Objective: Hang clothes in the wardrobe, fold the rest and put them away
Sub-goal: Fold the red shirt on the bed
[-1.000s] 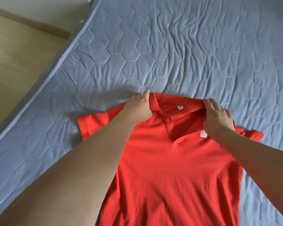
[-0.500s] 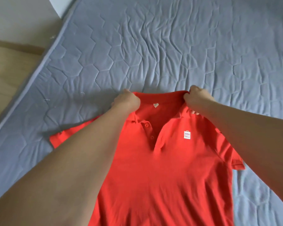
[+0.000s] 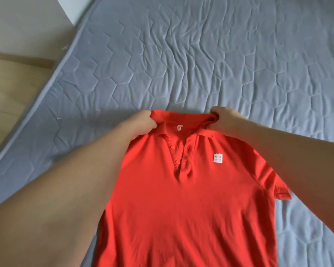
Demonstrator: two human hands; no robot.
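Two forearms reach far from the near corners. Left hand [image 3: 141, 125] and right hand [image 3: 223, 120], fingers curled, each grip one shoulder beside the collar of the red polo shirt [image 3: 187, 199], front up on the grey quilted mattress [image 3: 201, 64].

Single head view, steeply down over the mattress [image 3: 201, 64] (close range)
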